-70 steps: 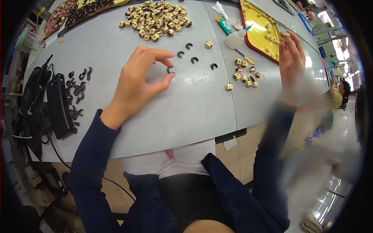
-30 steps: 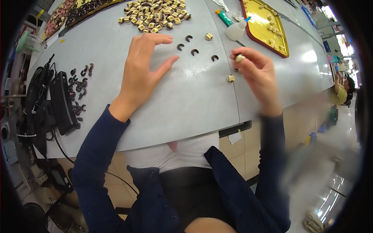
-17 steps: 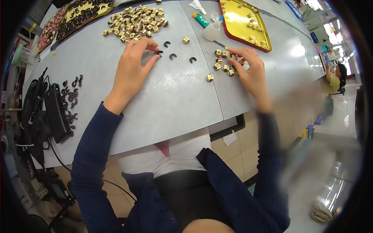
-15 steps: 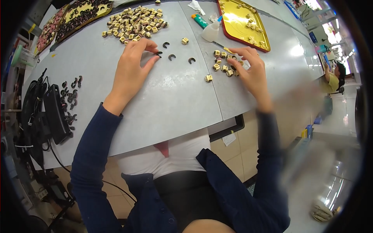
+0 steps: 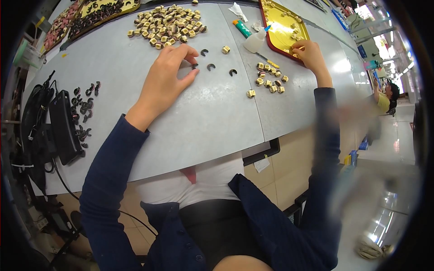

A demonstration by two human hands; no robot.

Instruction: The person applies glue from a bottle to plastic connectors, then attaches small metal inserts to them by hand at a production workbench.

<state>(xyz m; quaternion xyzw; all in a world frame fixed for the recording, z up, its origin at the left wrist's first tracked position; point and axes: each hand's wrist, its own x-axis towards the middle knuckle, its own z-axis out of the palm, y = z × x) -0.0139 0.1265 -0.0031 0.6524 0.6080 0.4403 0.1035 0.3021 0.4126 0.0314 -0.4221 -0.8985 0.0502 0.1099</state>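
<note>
My left hand [image 5: 167,74] rests on the grey table with thumb and index finger closed around a small dark C-shaped piece [image 5: 195,66]. Just right of these fingertips lie similar dark C-shaped pieces [image 5: 211,67] and a single cream-and-dark block [image 5: 225,49]. My right hand [image 5: 313,56] reaches to the near edge of a yellow tray with a red rim [image 5: 282,48]. Its fingers are pinched together over small pale yellow pieces [image 5: 294,37] in the tray; what they grip is too small to make out. A cluster of cream-and-dark blocks [image 5: 272,83] sits below that hand.
A big heap of blocks [image 5: 169,25] lies at the back. Between heap and tray are a white squeeze bottle with blue tip [image 5: 256,41], a green tube [image 5: 242,28] and a thin yellow-handled tool [image 5: 267,60]. At left are dark pieces [image 5: 83,106], a black device [image 5: 64,128] and cables.
My right hand has moved from above the block cluster up and right to the yellow tray, and its fingers have come together. My left hand still holds its dark piece. The view has shifted slightly.
</note>
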